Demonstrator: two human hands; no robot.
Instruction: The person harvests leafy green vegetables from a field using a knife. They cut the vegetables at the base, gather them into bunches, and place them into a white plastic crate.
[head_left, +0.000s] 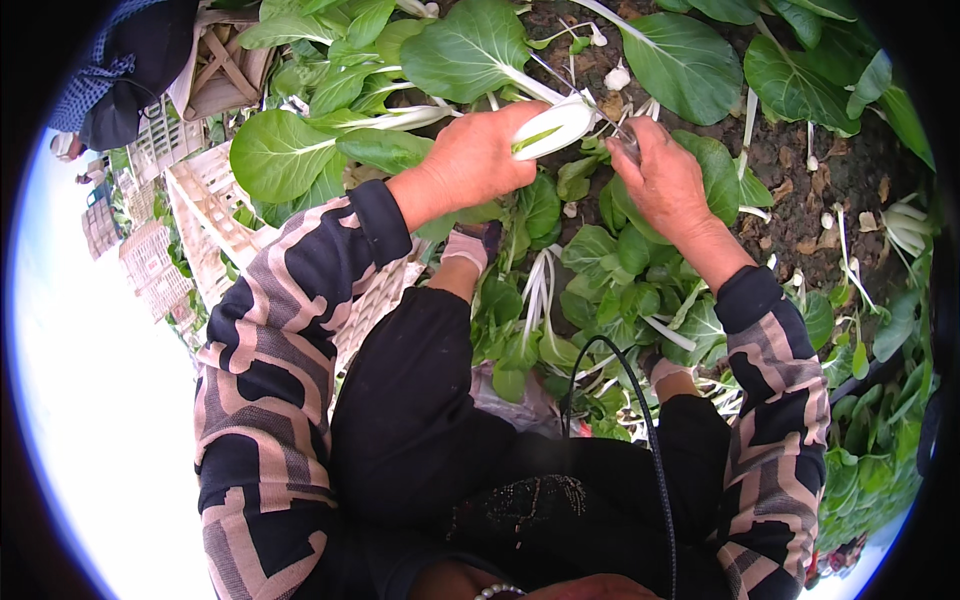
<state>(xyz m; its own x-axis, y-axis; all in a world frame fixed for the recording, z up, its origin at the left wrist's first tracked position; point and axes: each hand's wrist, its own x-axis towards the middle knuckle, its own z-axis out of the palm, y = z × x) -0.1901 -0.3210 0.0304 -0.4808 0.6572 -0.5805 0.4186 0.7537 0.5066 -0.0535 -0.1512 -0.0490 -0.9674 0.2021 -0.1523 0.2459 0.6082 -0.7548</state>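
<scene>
My left hand (480, 159) is closed around a leafy green with thick white stalks, like bok choy (556, 129), its pale base pointing right. My right hand (660, 169), just right of that base, grips a knife (553, 73) whose thin metal blade slants up and left past the base. The handle is mostly hidden by my fingers. Around both hands lie loose green leaves with white stems, and a large leaf (466, 51) spreads above my left hand. Cut white stubs (617, 78) sit on the brown soil (780, 161).
Pale slatted crates (217, 196) stand at the left, with a wooden crate (225, 71) beyond. Another person (135, 71) in dark clothing is at the upper left. Trimmed leaves pile between my feet, near a plastic bag (517, 397). A black cable (652, 427) loops over my lap. Greens grow densely at right.
</scene>
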